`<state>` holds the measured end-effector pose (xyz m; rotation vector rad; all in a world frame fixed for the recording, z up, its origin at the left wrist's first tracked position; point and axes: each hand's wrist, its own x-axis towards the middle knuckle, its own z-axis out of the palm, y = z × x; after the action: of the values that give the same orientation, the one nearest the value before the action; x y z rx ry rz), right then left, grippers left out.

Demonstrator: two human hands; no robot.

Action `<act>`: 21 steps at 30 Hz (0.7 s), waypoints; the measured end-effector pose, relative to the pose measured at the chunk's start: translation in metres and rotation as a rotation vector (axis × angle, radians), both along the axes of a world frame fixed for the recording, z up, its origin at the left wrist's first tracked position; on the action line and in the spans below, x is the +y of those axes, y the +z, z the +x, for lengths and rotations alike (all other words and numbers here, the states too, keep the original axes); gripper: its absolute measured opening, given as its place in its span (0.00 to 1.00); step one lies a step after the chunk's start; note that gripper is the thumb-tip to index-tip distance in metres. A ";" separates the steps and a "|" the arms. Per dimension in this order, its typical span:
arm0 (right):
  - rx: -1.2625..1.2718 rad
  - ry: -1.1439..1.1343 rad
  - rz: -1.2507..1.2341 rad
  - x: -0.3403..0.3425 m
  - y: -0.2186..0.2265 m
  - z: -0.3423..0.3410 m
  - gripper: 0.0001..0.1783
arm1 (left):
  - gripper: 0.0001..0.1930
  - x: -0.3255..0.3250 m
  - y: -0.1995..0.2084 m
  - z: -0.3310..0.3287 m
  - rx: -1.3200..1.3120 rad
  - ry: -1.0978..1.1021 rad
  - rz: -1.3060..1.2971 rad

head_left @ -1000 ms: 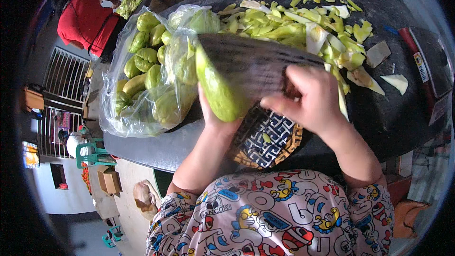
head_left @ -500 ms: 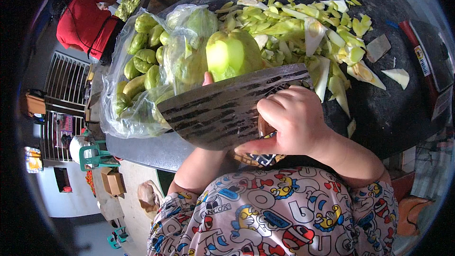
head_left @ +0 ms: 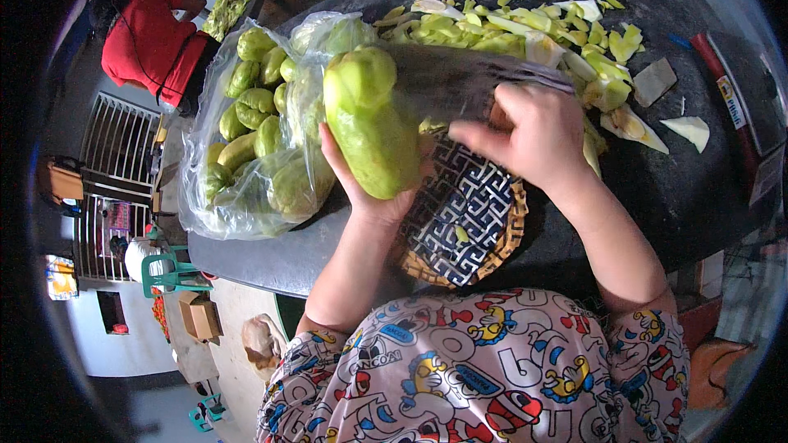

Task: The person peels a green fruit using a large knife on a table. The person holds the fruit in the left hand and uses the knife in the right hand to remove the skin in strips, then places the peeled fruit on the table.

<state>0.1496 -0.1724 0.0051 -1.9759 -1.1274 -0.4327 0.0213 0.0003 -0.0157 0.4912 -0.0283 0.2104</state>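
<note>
My left hand (head_left: 367, 193) cups a large pale-green chayote (head_left: 377, 135) from below; its upper end shows cut, lighter faces. To its right, my right hand (head_left: 538, 135) is closed round the handle of a broad, dark-bladed cleaver (head_left: 464, 82). Motion smears the blade, which lies behind and beside the chayote. Its handle is mostly hidden in my fist. Beneath the hands is a round black-and-white patterned cloth pad (head_left: 468, 213) with a small green scrap on it. A clear plastic bag (head_left: 295, 209) on the left holds several whole green chayotes (head_left: 256, 107).
Peelings (head_left: 460, 33) heap across the dark table (head_left: 665, 197) beyond the cleaver. A grey flat block (head_left: 655, 84) and a dark red-edged case (head_left: 726, 98) sit at right. A person in red (head_left: 152, 41) works at far left. A dog (head_left: 261, 343) lies on the floor.
The cleaver has swung up and away from me, uncovering my left hand and the cloth pad. The chayote has come nearer, slightly left, and turned so its long side shows.
</note>
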 end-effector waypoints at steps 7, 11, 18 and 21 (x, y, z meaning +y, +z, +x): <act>0.019 0.138 0.083 -0.007 0.013 -0.017 0.34 | 0.44 -0.013 -0.009 -0.006 -0.029 0.055 -0.298; -0.081 0.315 0.102 -0.003 0.012 -0.044 0.34 | 0.45 -0.012 -0.013 -0.006 0.088 0.131 -0.114; 0.019 0.130 0.011 -0.001 0.004 -0.016 0.33 | 0.46 -0.023 -0.002 0.004 0.257 0.246 0.004; 0.208 -0.212 -0.044 -0.008 -0.004 0.026 0.30 | 0.47 -0.017 -0.009 0.001 0.105 -0.062 0.017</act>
<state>0.1759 -0.1806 0.0012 -2.1329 -0.8085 -0.3050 0.0224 -0.0163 -0.0244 0.5173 0.0576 0.1239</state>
